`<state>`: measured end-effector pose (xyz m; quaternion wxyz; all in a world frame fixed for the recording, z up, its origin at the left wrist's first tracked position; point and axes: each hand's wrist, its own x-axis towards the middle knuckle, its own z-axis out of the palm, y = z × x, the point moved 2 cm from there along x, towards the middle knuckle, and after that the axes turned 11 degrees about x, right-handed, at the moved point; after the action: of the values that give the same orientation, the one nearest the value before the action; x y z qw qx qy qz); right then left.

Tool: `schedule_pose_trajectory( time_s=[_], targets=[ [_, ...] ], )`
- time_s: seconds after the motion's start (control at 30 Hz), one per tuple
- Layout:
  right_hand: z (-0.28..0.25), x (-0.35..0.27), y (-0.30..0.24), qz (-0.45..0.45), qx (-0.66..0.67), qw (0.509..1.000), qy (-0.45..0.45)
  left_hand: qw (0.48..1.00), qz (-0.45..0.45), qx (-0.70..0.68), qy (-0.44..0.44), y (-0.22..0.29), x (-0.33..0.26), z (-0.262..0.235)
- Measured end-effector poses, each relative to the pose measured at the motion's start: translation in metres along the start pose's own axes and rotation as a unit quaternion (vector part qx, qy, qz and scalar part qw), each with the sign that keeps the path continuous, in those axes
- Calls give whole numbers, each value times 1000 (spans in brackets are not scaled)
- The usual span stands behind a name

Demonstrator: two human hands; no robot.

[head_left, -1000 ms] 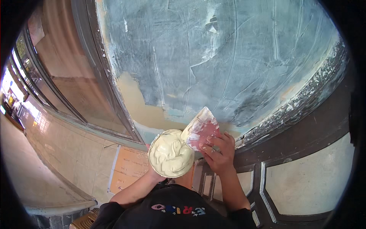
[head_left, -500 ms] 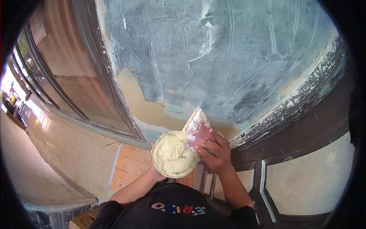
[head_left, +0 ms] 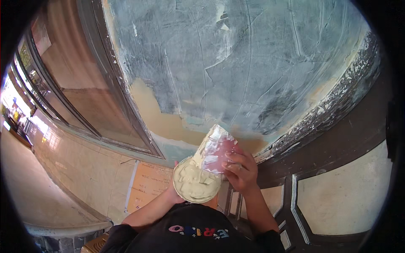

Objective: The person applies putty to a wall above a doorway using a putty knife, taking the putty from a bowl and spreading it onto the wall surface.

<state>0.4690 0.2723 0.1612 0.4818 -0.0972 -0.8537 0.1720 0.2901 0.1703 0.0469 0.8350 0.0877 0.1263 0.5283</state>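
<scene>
Below the patched blue-grey wall (head_left: 253, 63), left hand (head_left: 174, 195) cups round plate (head_left: 195, 185) from underneath, piled with soft, sticky pale putty (head_left: 192, 179). Right hand (head_left: 241, 170) pinches a wide scraper (head_left: 213, 147); blade likely stiff, best held by its pink grip.

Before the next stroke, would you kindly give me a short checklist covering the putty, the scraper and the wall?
1. Round pan of cream putty loaded: ok.
2. Left hand supporting the pan from beneath: ok, mostly hidden.
3. Right hand gripping the flat pink-and-clear plastic scraper: ok.
4. Scraper edge in the putty: ok.
5. Amount of putty on the scraper: cannot tell.
6. Blue-grey wall has bare tan patch nearby: ok.
</scene>
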Motion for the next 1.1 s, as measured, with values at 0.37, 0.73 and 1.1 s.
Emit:
schedule_pose_trajectory(
  time_s=[0.37,0.73,1.1],
  targets=[
    [55,-100,61,447,289,817,222,992,62,67,83,7,-47,-53],
    [164,-122,79,550,382,692,270,981,110,63,146,42,-97,-72],
    [198,-57,103,438,66,867,229,994,107,19,10,95,-127,-62]
  ],
)
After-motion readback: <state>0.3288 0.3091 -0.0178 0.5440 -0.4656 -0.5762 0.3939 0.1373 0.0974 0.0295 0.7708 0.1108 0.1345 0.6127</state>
